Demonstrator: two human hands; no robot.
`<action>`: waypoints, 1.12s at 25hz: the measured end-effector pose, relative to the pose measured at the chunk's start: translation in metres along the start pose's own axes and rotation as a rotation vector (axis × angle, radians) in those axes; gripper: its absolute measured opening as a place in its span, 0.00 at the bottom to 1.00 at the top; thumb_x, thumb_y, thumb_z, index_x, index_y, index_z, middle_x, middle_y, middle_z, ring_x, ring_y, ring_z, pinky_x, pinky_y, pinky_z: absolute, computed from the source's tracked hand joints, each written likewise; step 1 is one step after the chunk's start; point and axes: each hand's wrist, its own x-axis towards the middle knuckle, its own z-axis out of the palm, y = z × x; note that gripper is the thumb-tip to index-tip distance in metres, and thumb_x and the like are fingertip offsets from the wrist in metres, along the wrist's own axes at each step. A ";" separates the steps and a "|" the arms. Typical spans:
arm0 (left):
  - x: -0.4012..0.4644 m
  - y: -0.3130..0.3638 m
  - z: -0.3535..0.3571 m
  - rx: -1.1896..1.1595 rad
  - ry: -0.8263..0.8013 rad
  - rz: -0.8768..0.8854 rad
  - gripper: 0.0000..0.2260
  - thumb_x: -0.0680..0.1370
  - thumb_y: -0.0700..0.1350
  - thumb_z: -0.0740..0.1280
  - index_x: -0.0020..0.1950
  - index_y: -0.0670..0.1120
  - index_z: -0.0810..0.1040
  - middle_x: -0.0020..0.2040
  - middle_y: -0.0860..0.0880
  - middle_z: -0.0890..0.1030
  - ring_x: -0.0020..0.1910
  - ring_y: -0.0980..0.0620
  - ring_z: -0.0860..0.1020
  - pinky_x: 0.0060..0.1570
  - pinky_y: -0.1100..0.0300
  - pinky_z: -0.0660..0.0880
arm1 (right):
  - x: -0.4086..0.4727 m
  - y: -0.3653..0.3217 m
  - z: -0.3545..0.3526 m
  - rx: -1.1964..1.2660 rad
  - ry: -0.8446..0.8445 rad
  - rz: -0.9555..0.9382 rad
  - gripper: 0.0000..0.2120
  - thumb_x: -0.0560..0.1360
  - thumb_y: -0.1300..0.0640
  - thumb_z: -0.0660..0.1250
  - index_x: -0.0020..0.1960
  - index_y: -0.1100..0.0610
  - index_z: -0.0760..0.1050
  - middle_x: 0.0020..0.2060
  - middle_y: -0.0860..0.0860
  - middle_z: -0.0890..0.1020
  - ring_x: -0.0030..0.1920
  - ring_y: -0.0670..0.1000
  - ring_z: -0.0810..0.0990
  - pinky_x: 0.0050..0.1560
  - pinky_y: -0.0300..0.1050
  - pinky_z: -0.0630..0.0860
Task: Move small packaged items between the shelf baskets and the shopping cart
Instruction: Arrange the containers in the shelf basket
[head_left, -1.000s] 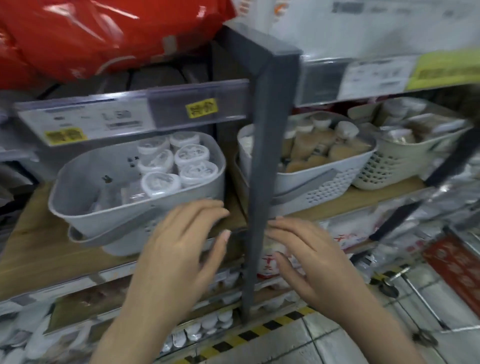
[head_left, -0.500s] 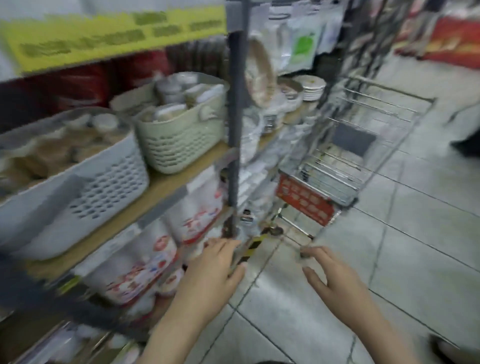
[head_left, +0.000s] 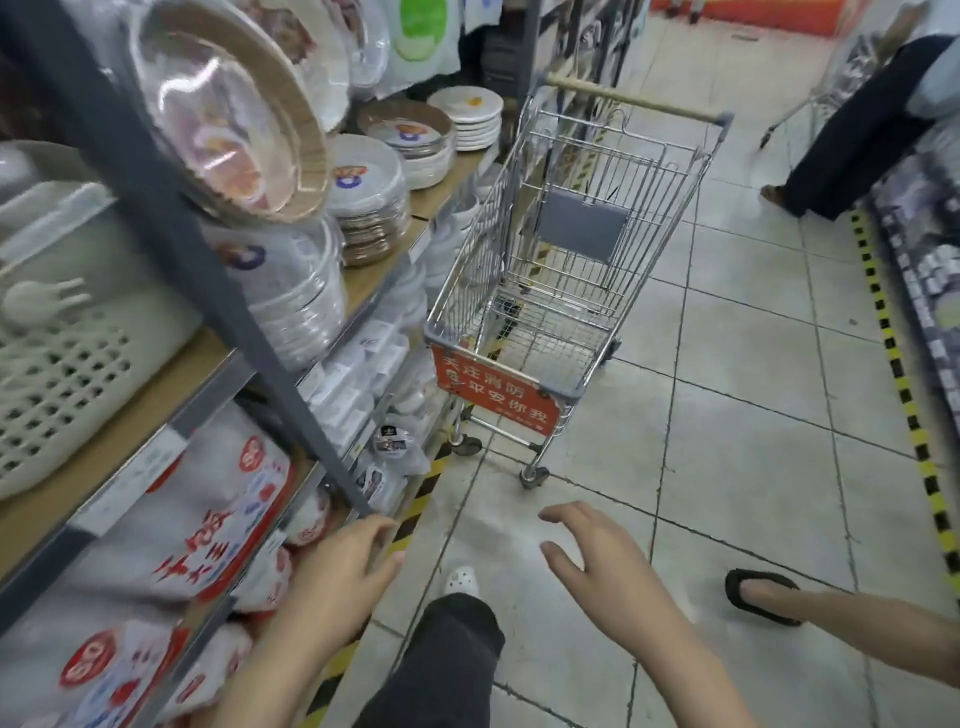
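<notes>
A metal shopping cart (head_left: 566, 270) with a red sign on its front stands in the aisle ahead, beside the shelf; I see no packaged items in its basket. A pale perforated shelf basket (head_left: 62, 374) sits at the far left on the wooden shelf, with a plastic spoon and fork at its rim. My left hand (head_left: 337, 577) hangs low near the shelf's lower edge, fingers relaxed, holding nothing. My right hand (head_left: 597, 561) is out over the floor tiles, fingers spread and empty. Both hands are well short of the cart.
A grey shelf post (head_left: 208, 270) slants across the left. Stacks of wrapped paper plates (head_left: 374, 208) fill the shelf. Red-and-white packs (head_left: 208, 530) lie below. Another person's foot in a black sandal (head_left: 763, 595) is at the right; a person in dark clothes (head_left: 852, 130) stands farther back.
My view has swung right from the shelf baskets toward the cart and aisle. Both hands dropped away from the baskets and stayed empty. The cart is now closer and nearer the middle.
</notes>
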 end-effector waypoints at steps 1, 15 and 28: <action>0.019 0.002 -0.003 -0.001 0.002 -0.016 0.17 0.78 0.51 0.64 0.67 0.51 0.71 0.62 0.55 0.76 0.59 0.58 0.74 0.57 0.64 0.71 | 0.020 0.003 -0.004 0.009 -0.002 -0.006 0.15 0.79 0.48 0.58 0.66 0.45 0.69 0.62 0.40 0.73 0.64 0.45 0.70 0.61 0.36 0.65; 0.302 0.141 -0.001 0.033 -0.051 0.126 0.15 0.79 0.49 0.62 0.65 0.49 0.73 0.62 0.52 0.77 0.60 0.54 0.74 0.58 0.62 0.68 | 0.243 0.120 -0.097 0.054 -0.114 0.086 0.14 0.78 0.53 0.62 0.64 0.49 0.72 0.59 0.43 0.75 0.61 0.45 0.73 0.59 0.35 0.66; 0.413 0.100 0.043 -0.034 0.052 -0.329 0.13 0.79 0.46 0.62 0.63 0.48 0.74 0.59 0.51 0.77 0.56 0.52 0.74 0.54 0.58 0.71 | 0.455 0.191 -0.024 -0.011 -0.621 0.018 0.19 0.78 0.55 0.62 0.68 0.57 0.68 0.59 0.53 0.78 0.51 0.49 0.79 0.47 0.35 0.73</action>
